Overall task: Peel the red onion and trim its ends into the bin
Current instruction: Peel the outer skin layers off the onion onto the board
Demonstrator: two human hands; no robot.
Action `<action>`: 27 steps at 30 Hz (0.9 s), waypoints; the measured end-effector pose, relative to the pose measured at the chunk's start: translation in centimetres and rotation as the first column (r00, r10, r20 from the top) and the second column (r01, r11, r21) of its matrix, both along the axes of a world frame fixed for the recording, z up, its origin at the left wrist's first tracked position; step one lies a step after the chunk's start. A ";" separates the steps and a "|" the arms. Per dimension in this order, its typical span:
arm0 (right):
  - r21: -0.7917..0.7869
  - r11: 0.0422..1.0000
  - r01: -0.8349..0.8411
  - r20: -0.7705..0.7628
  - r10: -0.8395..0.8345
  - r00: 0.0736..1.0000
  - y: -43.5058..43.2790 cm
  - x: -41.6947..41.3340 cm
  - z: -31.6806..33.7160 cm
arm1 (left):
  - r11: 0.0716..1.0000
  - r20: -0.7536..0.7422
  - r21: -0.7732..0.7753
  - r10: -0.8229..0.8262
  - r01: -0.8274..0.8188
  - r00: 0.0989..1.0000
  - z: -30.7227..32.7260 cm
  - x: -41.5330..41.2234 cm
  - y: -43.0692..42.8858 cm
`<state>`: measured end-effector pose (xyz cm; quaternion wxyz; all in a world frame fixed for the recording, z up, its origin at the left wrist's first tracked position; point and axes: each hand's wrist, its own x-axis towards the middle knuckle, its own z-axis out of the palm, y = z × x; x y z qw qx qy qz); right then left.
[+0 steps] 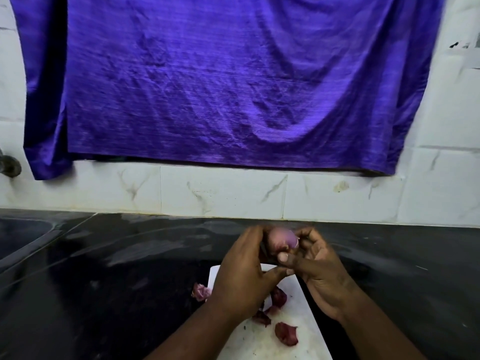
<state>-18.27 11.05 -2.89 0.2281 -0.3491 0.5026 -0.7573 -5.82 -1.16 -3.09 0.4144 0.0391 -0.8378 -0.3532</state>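
Observation:
I hold a small red onion (282, 241) up over the black counter, mostly peeled and pale purple. My left hand (244, 276) wraps it from the left. My right hand (318, 268) pinches it from the right, thumb pressed against its lower side. Something dark runs under the onion between the hands; I cannot tell what it is. Below the hands lies a white cutting board (262, 339) with several loose pieces of red onion skin (285, 333) on it. One more piece of skin (200, 292) sits at the board's left edge. No bin is in view.
The black stone counter (117, 281) runs left and right of the board. A sink basin (20, 235) sits at the far left. White tiles (220, 193) back the counter, and a purple cloth (220, 81) hangs over the wall above.

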 end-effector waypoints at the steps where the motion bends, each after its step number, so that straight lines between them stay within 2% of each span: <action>1: 0.006 1.000 0.008 -0.010 -0.007 1.000 0.0 -0.1 -0.1 | 1.000 0.003 0.022 0.000 0.000 1.000 0.0 -0.1 -0.1; 7: -0.075 0.997 -0.017 0.037 0.020 0.999 0.0 0.1 0.3 | 0.963 -0.026 0.236 -0.129 0.131 0.991 0.3 0.0 -0.6; 12: -0.045 0.998 0.036 0.014 -0.035 0.999 0.1 0.5 0.6 | 0.927 -0.005 0.300 -0.234 0.225 0.972 -0.2 -0.3 -0.6; 18: 0.044 0.998 0.053 -0.091 -0.049 0.995 -0.1 0.5 0.2 | 0.954 -0.009 0.236 -0.190 0.186 0.982 -0.8 -0.8 -1.1; 22: 0.000 0.981 0.194 -0.148 -0.192 0.970 -0.1 -0.1 0.2 | 0.948 -0.001 0.255 -0.197 0.191 0.980 -0.8 -0.9 -1.3; 24: -0.029 0.970 0.241 -0.204 -0.242 0.949 -0.1 -0.4 0.0 | 0.980 0.044 0.156 -0.136 0.127 0.990 -0.9 -0.9 -1.4; 27: -0.033 0.951 0.306 -0.392 -0.294 0.872 -0.1 -0.7 -0.3 | 0.997 0.071 0.048 -0.061 0.058 0.996 -0.9 -0.7 -1.6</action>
